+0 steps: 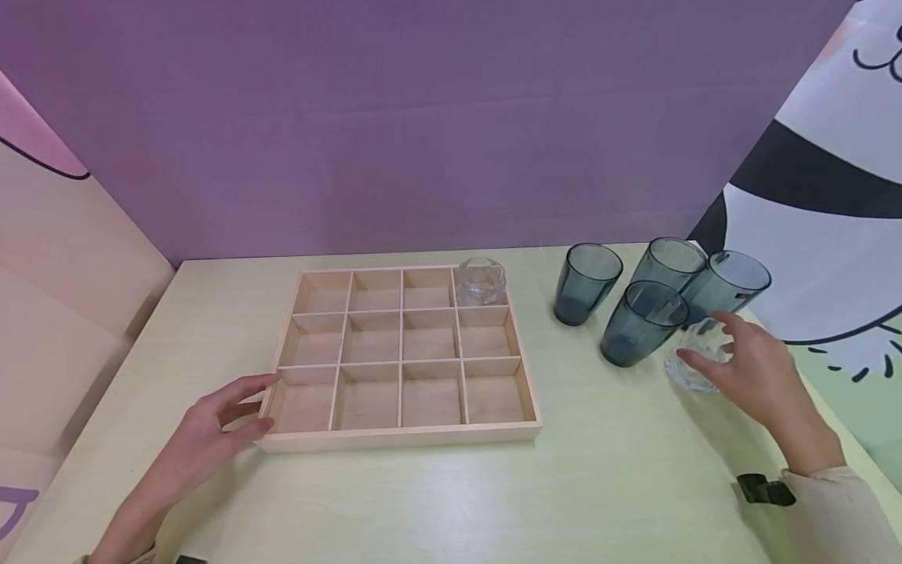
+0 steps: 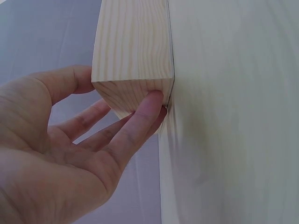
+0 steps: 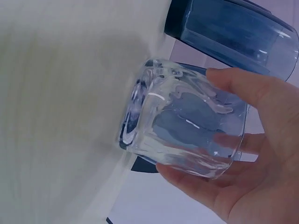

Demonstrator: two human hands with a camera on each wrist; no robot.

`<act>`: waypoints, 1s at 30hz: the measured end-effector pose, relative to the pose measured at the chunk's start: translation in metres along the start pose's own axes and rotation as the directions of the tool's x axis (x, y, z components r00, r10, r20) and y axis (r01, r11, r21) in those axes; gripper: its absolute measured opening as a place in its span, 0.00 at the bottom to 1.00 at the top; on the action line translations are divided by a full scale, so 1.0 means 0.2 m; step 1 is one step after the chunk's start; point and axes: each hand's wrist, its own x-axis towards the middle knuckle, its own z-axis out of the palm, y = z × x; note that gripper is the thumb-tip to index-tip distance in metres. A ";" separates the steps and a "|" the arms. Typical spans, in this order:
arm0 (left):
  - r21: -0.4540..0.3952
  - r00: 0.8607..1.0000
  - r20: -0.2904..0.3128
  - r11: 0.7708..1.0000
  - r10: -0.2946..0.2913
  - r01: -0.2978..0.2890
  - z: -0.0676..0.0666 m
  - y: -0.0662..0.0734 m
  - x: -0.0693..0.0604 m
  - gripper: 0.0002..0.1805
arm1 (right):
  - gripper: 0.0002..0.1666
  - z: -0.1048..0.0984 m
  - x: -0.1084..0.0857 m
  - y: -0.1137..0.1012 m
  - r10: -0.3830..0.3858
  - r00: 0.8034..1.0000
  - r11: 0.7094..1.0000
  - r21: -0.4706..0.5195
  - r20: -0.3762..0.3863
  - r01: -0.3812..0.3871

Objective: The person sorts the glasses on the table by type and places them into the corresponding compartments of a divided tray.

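A light wooden tray with a grid of square compartments [image 1: 398, 436] lies on the table. At its front left corner my left hand [image 1: 209, 427] rests its thumb and fairly straight, spread fingers against the edge; the left wrist view shows fingertips on the end face of the tray [image 2: 133, 42]. On the right, my right hand [image 1: 763, 374] holds a short clear glass [image 3: 187, 121] between thumb and fingers. The glass is beside the tinted tumblers, its base close to the table; whether it touches is unclear. Another clear glass [image 1: 481, 282] stands in the tray's back right compartment.
Several tall blue-grey tumblers stand at the table's back right: one tumbler [image 1: 587, 286] is nearer the tray, and a front tumbler [image 1: 643, 325] is just left of the held glass. A purple panel [image 1: 423, 141] rises behind the table [image 1: 451, 501].
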 end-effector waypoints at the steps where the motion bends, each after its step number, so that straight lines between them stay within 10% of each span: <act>1: -0.001 1.000 0.001 1.000 -0.001 0.001 0.00 0.00 0.00 0.31 | 0.52 0.00 0.00 0.00 0.005 1.000 1.000 -0.001 -0.003 -0.005; 8: 0.013 1.000 0.003 1.000 -0.013 0.013 0.00 0.00 0.01 0.30 | 0.62 -0.03 -0.05 -0.01 0.055 0.998 0.998 0.018 -0.033 -0.054; 30: -0.010 1.000 0.015 1.000 -0.008 0.009 0.00 0.00 0.00 0.30 | 0.44 -0.20 -0.14 -0.12 0.016 0.996 0.998 -0.058 -0.093 -0.022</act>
